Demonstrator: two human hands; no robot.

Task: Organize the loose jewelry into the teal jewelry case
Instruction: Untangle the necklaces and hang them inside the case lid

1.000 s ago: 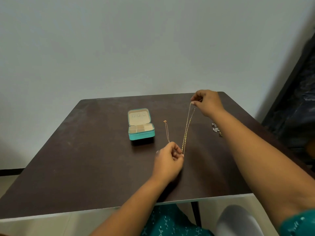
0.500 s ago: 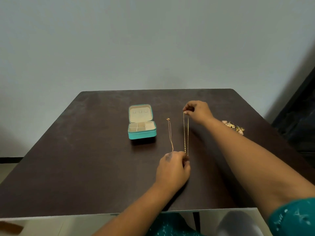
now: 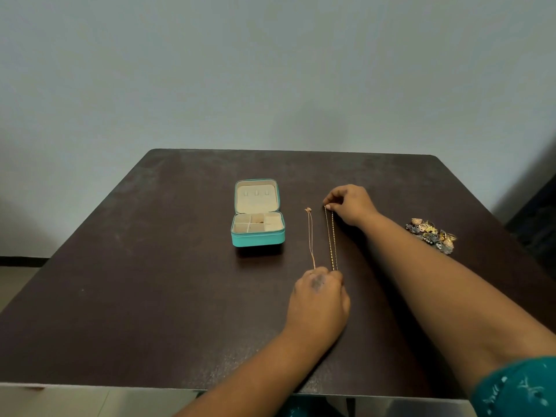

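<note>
Down it goes: the gold chain (image 3: 331, 239), held slanted in the air a moment ago, now lies flat on the tabletop (image 3: 150, 281), doubled into two straight strands running away from the person. Right hand (image 3: 350, 206) has come back toward the near side and pinches the far end of the chain between fingertips; left hand (image 3: 319, 299) is curled over the near end, its grip closed on the chain there, though the exact pinch is hidden under the knuckles. Just beside it, to the left, lies a thinner rose-gold necklace (image 3: 311, 236) with a small pendant at its far tip, its near end running close to the left hand. Careful now! Those two lie close, and a hasty lift could snag or tangle them. Folding that long, fine, slippery chain small enough looks fiddly too. Teal jewelry case (image 3: 258, 239) sits open to the left, cream compartments showing, apart from both necklaces. Off to the right waits a heap of mixed jewelry (image 3: 430, 234).
</note>
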